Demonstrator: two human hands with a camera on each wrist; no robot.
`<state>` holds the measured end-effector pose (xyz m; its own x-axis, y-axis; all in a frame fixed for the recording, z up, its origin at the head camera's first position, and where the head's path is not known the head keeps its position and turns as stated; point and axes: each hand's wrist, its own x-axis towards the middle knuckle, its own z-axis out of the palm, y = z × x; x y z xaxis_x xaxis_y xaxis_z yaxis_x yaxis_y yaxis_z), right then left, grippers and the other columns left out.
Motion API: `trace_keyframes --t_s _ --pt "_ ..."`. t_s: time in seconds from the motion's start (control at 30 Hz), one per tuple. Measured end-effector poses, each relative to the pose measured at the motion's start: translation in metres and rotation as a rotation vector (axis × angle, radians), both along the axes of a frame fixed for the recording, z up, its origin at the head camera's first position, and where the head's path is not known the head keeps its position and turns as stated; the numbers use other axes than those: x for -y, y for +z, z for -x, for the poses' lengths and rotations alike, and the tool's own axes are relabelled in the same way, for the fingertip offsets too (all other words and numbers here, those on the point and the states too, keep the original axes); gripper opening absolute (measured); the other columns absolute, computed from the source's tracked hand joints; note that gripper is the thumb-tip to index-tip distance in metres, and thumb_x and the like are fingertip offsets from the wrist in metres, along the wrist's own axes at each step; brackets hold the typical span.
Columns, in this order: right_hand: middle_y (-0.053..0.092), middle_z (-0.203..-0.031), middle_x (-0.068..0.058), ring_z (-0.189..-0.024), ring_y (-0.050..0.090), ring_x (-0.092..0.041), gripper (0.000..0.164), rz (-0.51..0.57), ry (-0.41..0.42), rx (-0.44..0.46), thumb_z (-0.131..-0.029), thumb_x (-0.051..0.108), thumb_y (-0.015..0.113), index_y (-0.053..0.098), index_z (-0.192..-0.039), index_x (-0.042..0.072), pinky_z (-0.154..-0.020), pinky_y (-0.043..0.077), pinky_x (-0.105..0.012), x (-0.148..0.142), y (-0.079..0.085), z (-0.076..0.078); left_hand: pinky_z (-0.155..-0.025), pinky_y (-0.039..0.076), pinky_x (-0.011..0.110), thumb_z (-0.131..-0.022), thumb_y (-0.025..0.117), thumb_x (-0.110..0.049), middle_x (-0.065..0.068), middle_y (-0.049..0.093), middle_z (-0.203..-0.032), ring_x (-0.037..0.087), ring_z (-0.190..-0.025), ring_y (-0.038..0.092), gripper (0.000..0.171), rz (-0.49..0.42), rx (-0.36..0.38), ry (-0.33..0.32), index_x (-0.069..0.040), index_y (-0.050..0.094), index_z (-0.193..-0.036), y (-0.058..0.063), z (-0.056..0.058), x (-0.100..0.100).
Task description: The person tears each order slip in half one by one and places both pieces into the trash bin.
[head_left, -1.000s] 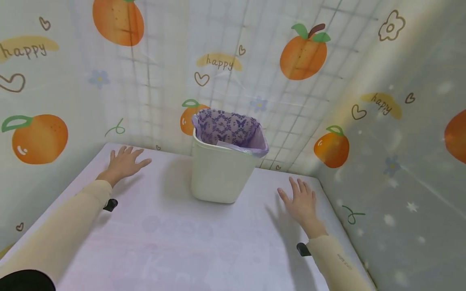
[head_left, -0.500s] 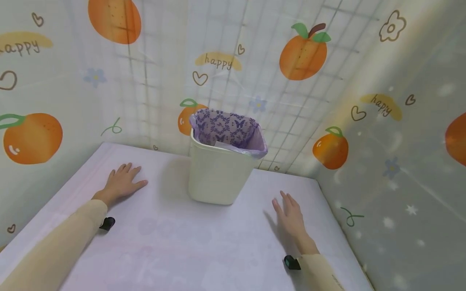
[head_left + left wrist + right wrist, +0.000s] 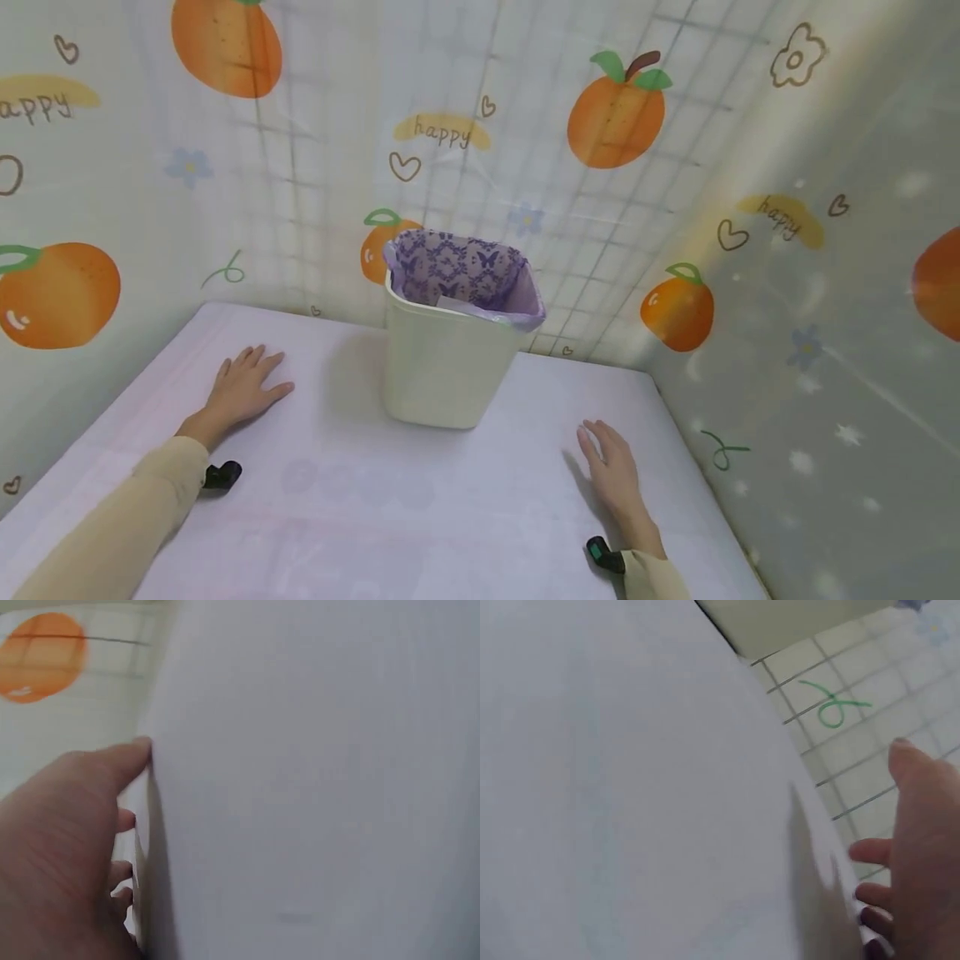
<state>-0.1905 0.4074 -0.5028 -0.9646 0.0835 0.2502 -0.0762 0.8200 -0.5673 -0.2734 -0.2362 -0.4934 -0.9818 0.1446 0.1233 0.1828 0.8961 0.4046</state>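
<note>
A cream waste bin (image 3: pixel 438 367) stands upright at the back middle of the table. Its purple patterned bin liner (image 3: pixel 472 271) is folded over the rim, with a pale strip (image 3: pixel 461 307) showing at the front. Left of the bin, my left hand (image 3: pixel 243 387) rests palm down on the table, fingers spread and holding nothing. On the other side, my right hand (image 3: pixel 611 467) is held low near the tabletop, fingers fairly straight, nothing in it. Both hands are apart from the bin. In the left wrist view the thumb (image 3: pixel 127 761) comes right to the table surface.
The white table (image 3: pixel 375 517) reaches back to a curtain (image 3: pixel 322 192) printed with oranges, hearts and "happy". A grey-looking side curtain (image 3: pixel 840 417) borders the right edge. A small black device (image 3: pixel 222 477) sits at the left wrist and another black device (image 3: pixel 603 556) at the right wrist.
Both hands have come back toward the body and lowered; the left now rests on the table. The right hand's fingers have drawn closer together. The bin stays in place as the view shifts slightly.
</note>
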Motion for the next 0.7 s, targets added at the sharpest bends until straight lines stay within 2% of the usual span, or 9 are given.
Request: trace_keyframes --t_s 0.1,0.23,0.37,0.53,0.7 --pt "0.038 -0.164 -0.029 -0.153 0.030 -0.049 0.060 0.026 0.012 0.029 -0.113 0.044 0.042 0.051 -0.151 -0.001 -0.125 0.018 -0.065 0.004 0.002 -0.002 -0.122 0.008 0.075 -0.103 0.063 -0.045 0.037 0.027 -0.164 0.057 -0.154 0.017 0.073 -0.013 -0.038 0.016 0.002 0.045 -0.155 -0.008 -0.005 0.005" --pt "0.035 -0.165 -0.029 -0.154 0.028 -0.050 0.061 0.000 0.027 0.057 -0.114 0.045 0.040 0.049 -0.153 -0.001 -0.124 0.017 -0.067 0.001 0.006 -0.006 -0.122 0.011 0.075 -0.101 0.067 -0.041 0.037 0.034 -0.162 0.056 -0.153 0.022 0.068 -0.065 -0.072 -0.002 0.002 0.050 -0.151 -0.021 -0.011 0.004" --pt "0.035 -0.165 -0.029 -0.154 0.028 -0.050 0.061 0.004 0.037 0.057 -0.113 0.044 0.041 0.047 -0.155 0.000 -0.124 0.017 -0.067 0.000 0.010 -0.011 -0.121 0.014 0.074 -0.098 0.071 -0.033 0.037 0.039 -0.159 0.057 -0.151 0.026 0.062 -0.124 -0.096 -0.034 0.003 0.056 -0.147 -0.020 -0.012 0.005" --pt "0.037 -0.164 -0.029 -0.154 0.028 -0.050 0.059 -0.002 0.076 0.042 -0.113 0.044 0.044 0.050 -0.154 0.002 -0.123 0.018 -0.069 0.005 0.012 -0.011 -0.122 0.016 0.073 -0.098 0.072 -0.032 0.036 0.040 -0.158 0.056 -0.150 0.028 0.061 -0.132 -0.118 -0.037 0.003 0.057 -0.145 -0.019 -0.013 0.009" --pt "0.037 -0.164 -0.028 -0.154 0.027 -0.050 0.059 0.002 0.079 0.051 -0.112 0.046 0.044 0.051 -0.153 0.003 -0.123 0.017 -0.071 0.009 0.006 -0.012 -0.122 0.017 0.071 -0.098 0.072 -0.032 0.035 0.042 -0.158 0.055 -0.150 0.029 0.060 -0.128 -0.140 -0.050 0.003 0.058 -0.145 -0.014 -0.020 0.006"
